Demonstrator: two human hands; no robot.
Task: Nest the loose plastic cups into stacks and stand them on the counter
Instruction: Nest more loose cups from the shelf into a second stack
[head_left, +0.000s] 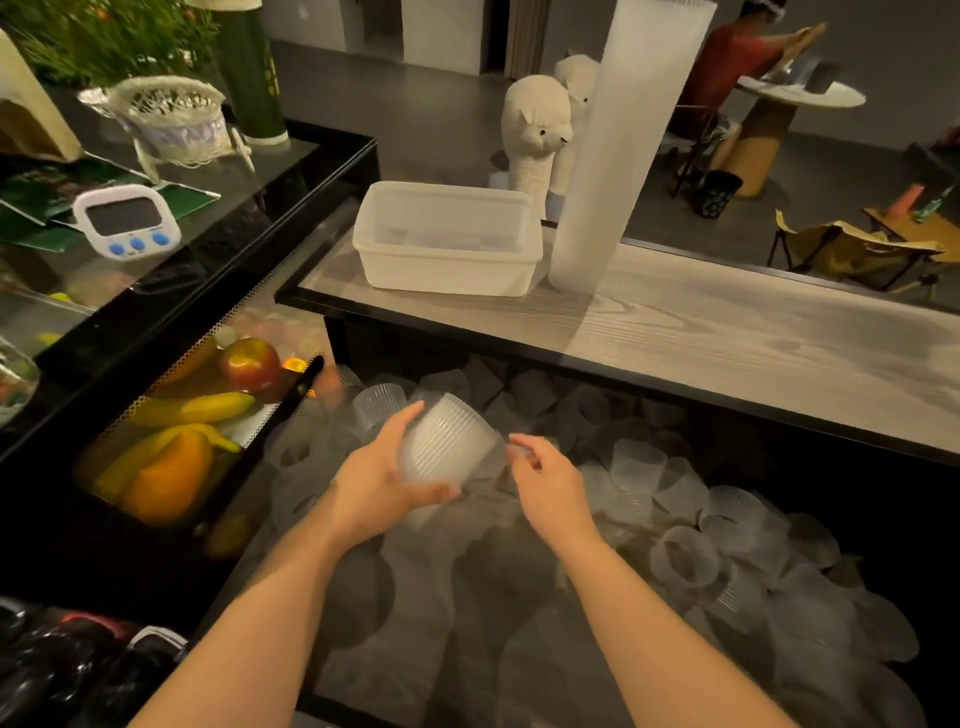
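My left hand (382, 480) grips a short stack of nested ribbed clear cups (447, 444), tilted, with its mouth toward my right hand. Just to the right of that mouth, my right hand (545, 480) has its fingers curled; a faint clear cup rim seems pinched at its fingertips, but blur hides it. Both hands hover over a low dark surface heaped with several loose clear cups (685, 556). A tall stack of nested cups (623, 150) stands upright on the wood-grain counter (727, 332) behind.
A white plastic tub (447, 239) sits on the counter left of the tall stack. A bin of fruit (192, 436) lies at left, with a timer (127, 221) on the black glass shelf above. A person sits at a far table (800, 93).
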